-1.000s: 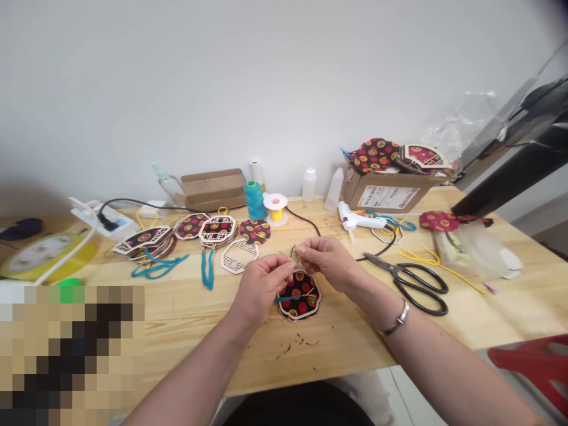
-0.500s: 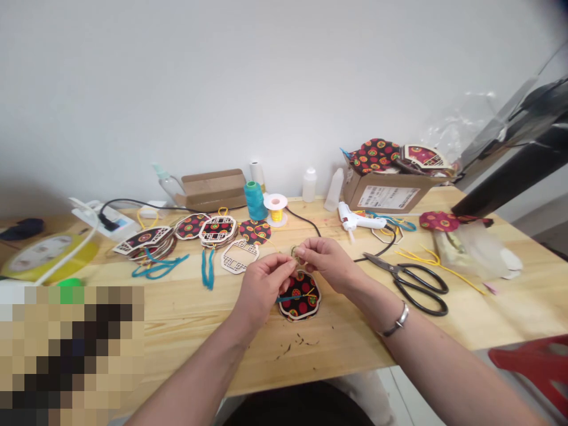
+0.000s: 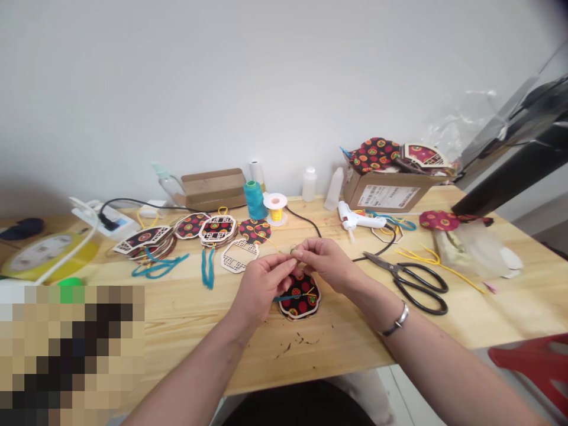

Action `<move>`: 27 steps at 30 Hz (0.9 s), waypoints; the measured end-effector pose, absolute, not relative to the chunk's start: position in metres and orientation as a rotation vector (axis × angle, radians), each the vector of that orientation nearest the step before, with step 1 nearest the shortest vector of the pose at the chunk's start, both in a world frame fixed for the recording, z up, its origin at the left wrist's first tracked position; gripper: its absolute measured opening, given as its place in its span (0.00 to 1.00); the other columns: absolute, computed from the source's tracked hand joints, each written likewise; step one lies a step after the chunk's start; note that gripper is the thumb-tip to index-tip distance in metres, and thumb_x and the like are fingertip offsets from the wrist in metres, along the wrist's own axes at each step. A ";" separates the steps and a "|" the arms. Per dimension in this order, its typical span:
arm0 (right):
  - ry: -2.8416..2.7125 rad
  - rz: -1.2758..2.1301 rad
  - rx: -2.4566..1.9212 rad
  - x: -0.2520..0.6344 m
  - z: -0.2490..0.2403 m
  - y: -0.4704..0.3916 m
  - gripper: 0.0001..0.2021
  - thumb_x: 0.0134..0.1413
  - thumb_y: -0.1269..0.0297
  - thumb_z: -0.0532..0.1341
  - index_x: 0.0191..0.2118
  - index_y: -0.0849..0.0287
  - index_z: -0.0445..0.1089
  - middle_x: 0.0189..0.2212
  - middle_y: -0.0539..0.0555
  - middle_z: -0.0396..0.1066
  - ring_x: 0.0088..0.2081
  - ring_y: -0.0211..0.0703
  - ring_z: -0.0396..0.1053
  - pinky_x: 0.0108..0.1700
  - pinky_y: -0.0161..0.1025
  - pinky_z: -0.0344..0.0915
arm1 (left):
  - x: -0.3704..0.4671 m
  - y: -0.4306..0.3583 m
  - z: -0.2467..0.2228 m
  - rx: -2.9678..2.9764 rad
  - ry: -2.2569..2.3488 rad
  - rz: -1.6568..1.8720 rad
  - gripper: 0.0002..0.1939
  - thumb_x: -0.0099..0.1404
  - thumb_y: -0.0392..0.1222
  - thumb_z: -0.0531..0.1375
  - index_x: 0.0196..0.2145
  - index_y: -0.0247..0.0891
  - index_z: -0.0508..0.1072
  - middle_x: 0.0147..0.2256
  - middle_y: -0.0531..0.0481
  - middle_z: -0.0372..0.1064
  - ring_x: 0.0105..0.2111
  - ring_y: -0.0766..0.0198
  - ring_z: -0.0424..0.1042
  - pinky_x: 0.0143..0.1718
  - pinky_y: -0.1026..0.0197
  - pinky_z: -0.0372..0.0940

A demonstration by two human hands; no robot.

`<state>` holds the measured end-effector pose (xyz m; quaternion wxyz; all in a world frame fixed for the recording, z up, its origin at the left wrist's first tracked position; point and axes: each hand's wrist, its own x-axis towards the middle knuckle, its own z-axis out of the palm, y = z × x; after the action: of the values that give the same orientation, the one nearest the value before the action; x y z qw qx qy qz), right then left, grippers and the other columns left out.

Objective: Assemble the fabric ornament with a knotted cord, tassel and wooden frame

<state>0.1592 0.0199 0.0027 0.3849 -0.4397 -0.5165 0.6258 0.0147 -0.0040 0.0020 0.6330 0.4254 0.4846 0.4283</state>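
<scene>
My left hand (image 3: pixel 261 283) and my right hand (image 3: pixel 328 264) meet fingertip to fingertip above the table. Both pinch a thin cord (image 3: pixel 293 249), whose small loop shows just above the fingertips; the rest of it is hidden by the fingers. Below them lies an ornament (image 3: pixel 298 306) of black fabric with red and orange circles in a pale wooden rim. A blue strand (image 3: pixel 288 297) and a short yellow end cross its face. My left fingers cover its upper left part. Behind the left hand lies a bare wooden lattice frame (image 3: pixel 240 256).
Black-handled scissors (image 3: pixel 402 278) lie right of my hands, near a white glue gun (image 3: pixel 361 220). Behind stand a yellow thread spool (image 3: pixel 276 214), a blue thread cone (image 3: pixel 255 201) and a cardboard box (image 3: pixel 386 192) of ornaments. Several tasselled ornaments (image 3: pixel 217 231) lie on the left.
My fingertips have shifted slightly at the cord, and its loop shows less above them. The ornament and the other things stay where they were.
</scene>
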 end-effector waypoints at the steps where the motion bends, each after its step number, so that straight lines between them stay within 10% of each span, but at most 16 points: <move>1: -1.319 1.596 -1.115 0.159 0.003 0.020 0.12 0.44 0.56 0.63 0.23 0.60 0.65 0.17 0.47 0.65 0.22 0.33 0.61 0.26 0.34 0.56 | 0.015 -0.004 0.002 0.980 1.118 0.976 0.11 0.51 0.45 0.65 0.26 0.32 0.75 0.22 0.50 0.70 0.15 0.75 0.56 0.16 0.69 0.46; 27: -1.174 1.766 -1.140 0.162 0.005 0.019 0.13 0.40 0.56 0.66 0.25 0.60 0.65 0.22 0.48 0.67 0.26 0.34 0.64 0.27 0.32 0.58 | 0.012 0.001 0.000 0.804 1.032 1.073 0.08 0.50 0.41 0.66 0.25 0.32 0.74 0.20 0.53 0.67 0.14 0.78 0.54 0.15 0.71 0.44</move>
<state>0.1619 0.0192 0.0049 0.3589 -0.4420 -0.4551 0.6847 0.0117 0.0007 -0.0001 0.6631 0.3555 0.4564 0.4750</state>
